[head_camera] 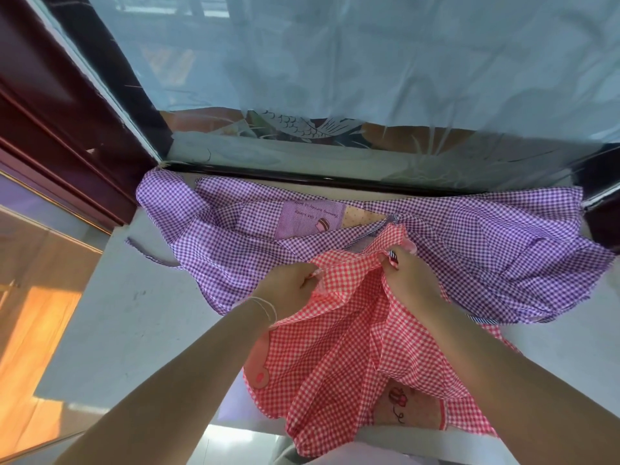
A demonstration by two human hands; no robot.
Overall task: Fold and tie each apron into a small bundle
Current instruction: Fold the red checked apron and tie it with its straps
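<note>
While our left hand (288,290) and right hand (407,273) each pinch the top edge of the red-and-white checked cotton apron (339,364), the purple-and-white checked cotton apron (486,250) lies spread just beyond both.

both hands (295,283) gripping red apron (335,357) (purple apron (486,250) beneath)

Looks like we're in somebody's home: pale ledge (134,330) under a fish-etched glass pane (302,125) at 12 o'clock, dark wood door frame (50,112) at 10, wooden floor (33,347) at 8.
</note>
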